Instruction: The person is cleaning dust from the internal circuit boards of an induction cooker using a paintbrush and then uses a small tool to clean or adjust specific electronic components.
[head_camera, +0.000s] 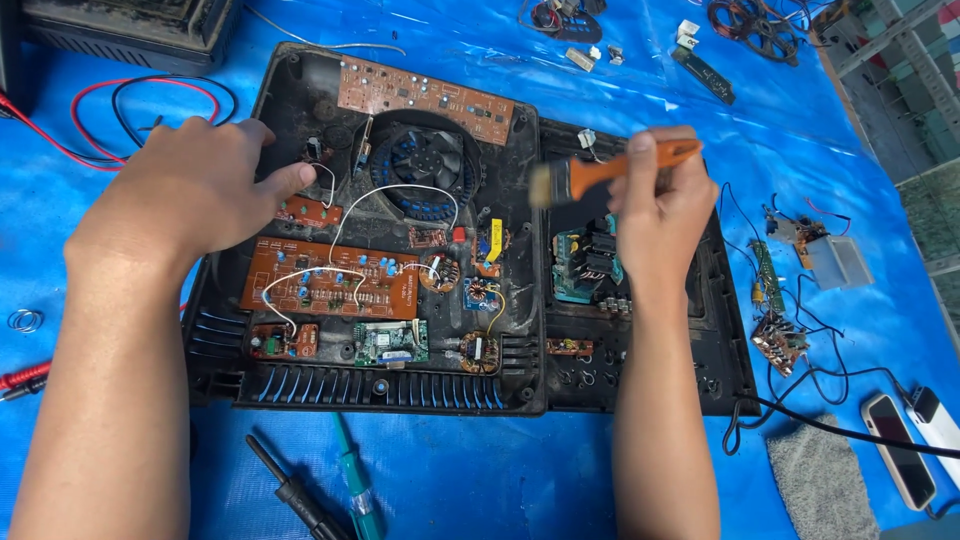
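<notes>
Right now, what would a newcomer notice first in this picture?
The opened black case in the middle, full of orange circuit boards around a round fan. The right hand holds an orange-handled brush above it; the left hand rests on its left edge.

orange brush handle (625, 168), black casing (300, 385), blue sheet (560, 480)

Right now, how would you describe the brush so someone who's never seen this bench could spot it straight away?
Start at the big open black casing on the blue sheet, with the round fan near its middle. Just right of the fan, the right hand holds a small paintbrush above the boards. Its orange handle and pale bristles set it apart from the green screwdriver below.
</notes>
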